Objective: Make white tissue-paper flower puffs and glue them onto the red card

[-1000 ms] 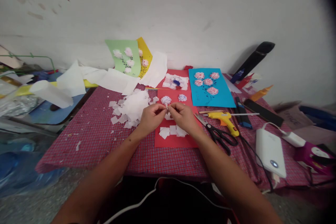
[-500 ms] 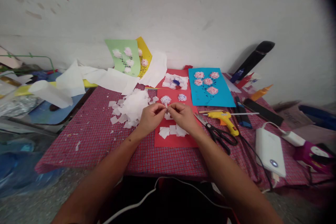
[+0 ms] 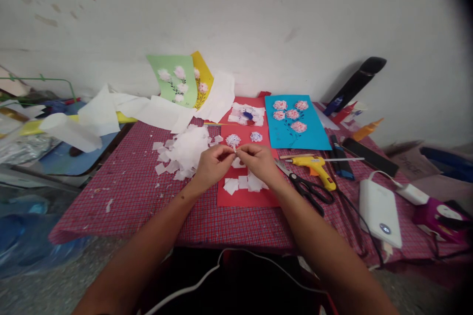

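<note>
My left hand (image 3: 214, 163) and my right hand (image 3: 256, 161) meet fingertip to fingertip over a red sheet of card (image 3: 236, 201). Pinched between them is a small white tissue paper piece (image 3: 234, 148), mostly hidden by the fingers. Just beyond the fingertips a white paper flower with dark specks (image 3: 233, 140) lies on the card, and a smaller purple-tinted flower (image 3: 256, 136) sits to its right. Several white paper squares (image 3: 243, 183) rest on the card below my hands. Left of my left hand spreads a heap of cut tissue squares (image 3: 188, 150).
Scissors (image 3: 308, 189) and a yellow glue gun (image 3: 314, 166) lie to the right, near a white power bank (image 3: 380, 214). A blue card with pink flowers (image 3: 281, 133) stands behind them. Paint-stained tissue (image 3: 240, 115) is at the back. Green card (image 3: 175, 78) leans against the wall.
Both hands stay almost in place, still pinching the small tissue piece, with only slight finger movement. Nothing else on the table has visibly shifted.
</note>
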`<state>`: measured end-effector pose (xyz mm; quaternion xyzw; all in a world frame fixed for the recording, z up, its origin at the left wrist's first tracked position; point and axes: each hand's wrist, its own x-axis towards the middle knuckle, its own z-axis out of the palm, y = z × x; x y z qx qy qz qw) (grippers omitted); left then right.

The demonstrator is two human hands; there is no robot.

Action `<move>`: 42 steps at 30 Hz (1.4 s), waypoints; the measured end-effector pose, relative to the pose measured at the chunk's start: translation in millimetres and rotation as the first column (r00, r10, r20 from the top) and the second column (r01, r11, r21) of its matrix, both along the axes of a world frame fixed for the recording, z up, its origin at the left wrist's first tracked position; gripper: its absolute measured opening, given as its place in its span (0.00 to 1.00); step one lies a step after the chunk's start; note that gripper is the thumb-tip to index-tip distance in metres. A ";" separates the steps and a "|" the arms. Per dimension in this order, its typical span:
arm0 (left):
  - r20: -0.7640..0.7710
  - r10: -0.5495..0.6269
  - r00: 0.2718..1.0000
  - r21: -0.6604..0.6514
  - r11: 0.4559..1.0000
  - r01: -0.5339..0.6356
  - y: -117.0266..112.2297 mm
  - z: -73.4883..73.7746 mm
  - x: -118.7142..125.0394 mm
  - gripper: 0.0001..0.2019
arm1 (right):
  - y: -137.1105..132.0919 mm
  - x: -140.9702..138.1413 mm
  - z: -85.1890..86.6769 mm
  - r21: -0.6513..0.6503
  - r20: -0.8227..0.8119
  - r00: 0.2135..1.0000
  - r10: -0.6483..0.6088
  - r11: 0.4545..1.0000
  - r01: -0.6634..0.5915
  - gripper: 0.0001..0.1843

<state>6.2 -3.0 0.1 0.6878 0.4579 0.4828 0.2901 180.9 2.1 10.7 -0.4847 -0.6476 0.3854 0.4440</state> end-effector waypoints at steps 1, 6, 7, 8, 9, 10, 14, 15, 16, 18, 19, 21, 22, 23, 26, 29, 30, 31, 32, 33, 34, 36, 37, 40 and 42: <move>0.004 -0.001 1.000 -0.001 1.000 0.001 -0.3 0.3 0.3 0.05 | 0.0 0.0 0.2 -0.002 -0.003 1.000 -0.001 1.000 0.001 0.12; 0.016 -0.004 1.000 -0.019 1.000 0.004 -1.0 1.0 1.3 0.05 | 0.5 0.3 -0.9 -0.012 -0.034 0.999 0.006 1.000 -0.007 0.11; 0.018 -0.004 1.000 -0.024 1.000 0.005 -1.0 0.9 1.5 0.05 | 0.7 0.3 -1.2 -0.016 -0.043 0.999 0.009 1.000 -0.010 0.10; 0.017 -0.005 1.000 -0.026 1.000 0.005 -1.0 0.8 1.7 0.04 | 0.8 0.2 -1.4 -0.022 -0.052 0.999 0.014 1.000 -0.015 0.10; 0.013 -0.007 1.000 -0.028 1.000 0.007 -1.0 0.8 1.8 0.04 | 1.0 0.0 -1.6 -0.029 -0.061 0.998 0.017 0.999 -0.019 0.09; 0.006 -0.009 1.000 -0.027 1.000 0.009 -1.1 0.7 1.8 0.04 | 1.1 -0.2 -1.7 -0.036 -0.070 0.997 0.020 0.999 -0.023 0.09; -0.015 -0.007 1.000 -0.004 1.000 0.007 -1.1 -0.5 1.0 0.03 | 1.6 -0.6 -1.5 -0.055 -0.083 0.996 0.022 0.998 -0.027 0.10; -0.018 -0.005 1.000 0.004 1.000 0.005 -1.0 -0.9 0.6 0.03 | 1.7 -0.6 -1.3 -0.054 -0.075 0.997 0.022 0.998 -0.026 0.11; -0.021 -0.003 1.000 0.011 1.000 0.003 -0.9 -1.1 0.2 0.03 | 1.7 -0.4 -1.1 -0.051 -0.065 0.998 0.024 0.998 -0.028 0.11; -0.023 -0.008 1.000 0.014 1.000 0.008 -0.8 -0.7 -0.6 0.04 | 1.2 -0.1 -0.5 -0.038 -0.044 0.999 0.032 0.999 -0.033 0.12; -0.017 -0.013 1.000 0.009 1.000 0.013 -0.8 -0.1 -1.0 0.04 | 0.8 -0.1 -0.1 -0.025 -0.031 0.999 0.034 0.999 -0.035 0.12; 0.014 -0.026 1.000 -0.018 0.999 0.026 -0.8 1.5 -1.6 0.05 | -0.5 -0.4 0.6 0.023 0.013 0.999 0.032 0.999 -0.033 0.12; 0.033 -0.031 0.999 -0.036 0.999 0.032 -0.7 2.4 -1.8 0.05 | -1.1 -0.6 0.8 0.057 0.044 0.999 0.030 0.998 -0.033 0.12; 0.050 -0.032 0.998 -0.049 0.998 0.035 -0.6 2.9 -2.1 0.06 | -1.7 -0.9 0.9 0.094 0.076 0.997 0.027 0.995 -0.034 0.12; 0.055 -0.025 0.998 -0.059 0.998 0.029 0.3 2.7 -3.1 0.08 | -2.5 -1.8 0.5 0.169 0.143 0.989 0.035 0.984 -0.059 0.11; 0.038 -0.019 0.999 -0.055 0.998 0.021 1.2 0.7 -3.9 0.08 | -1.9 -2.3 -0.2 0.179 0.144 0.989 0.034 0.982 -0.060 0.11; 0.037 -0.017 0.999 -0.060 0.998 0.019 1.4 0.2 -4.0 0.08 | -1.6 -2.4 -0.1 0.170 0.138 0.990 0.031 0.984 -0.054 0.11; 0.039 -0.014 0.999 -0.065 0.998 0.017 1.5 -0.2 -4.1 0.08 | -1.4 -2.4 0.1 0.159 0.131 0.991 0.025 0.986 -0.046 0.11; 0.039 -0.013 0.999 -0.070 0.997 0.015 1.5 -0.2 -4.3 0.08 | -1.2 -2.4 0.5 0.144 0.124 0.992 0.022 0.989 -0.040 0.12; 0.037 -0.012 0.999 -0.077 0.997 0.015 1.4 0.0 -4.4 0.08 | -1.1 -2.4 0.9 0.128 0.114 0.993 0.020 0.991 -0.035 0.12; 0.034 -0.014 0.999 -0.085 0.996 0.017 1.4 0.4 -4.6 0.09 | -0.9 -2.3 1.3 0.111 0.103 0.994 0.022 0.993 -0.033 0.13; 0.026 -0.019 0.999 -0.096 0.995 0.021 1.3 1.5 -4.9 0.10 | -0.6 -2.0 1.8 0.074 0.071 0.997 0.022 0.997 -0.027 0.14; 0.024 -0.023 0.999 -0.100 0.995 0.025 1.2 2.1 -5.0 0.10 | -0.4 -1.8 1.8 0.054 0.052 0.998 0.022 0.998 -0.025 0.14; 0.029 -0.025 0.999 -0.109 0.994 0.028 1.2 3.8 -4.8 0.10 | 0.3 -0.8 1.2 0.002 0.001 1.000 0.024 1.000 -0.024 0.15; 0.037 -0.021 0.999 -0.118 0.993 0.025 1.0 4.7 -4.4 0.10 | 0.7 -0.1 0.7 -0.027 -0.027 0.999 0.029 0.999 -0.029 0.15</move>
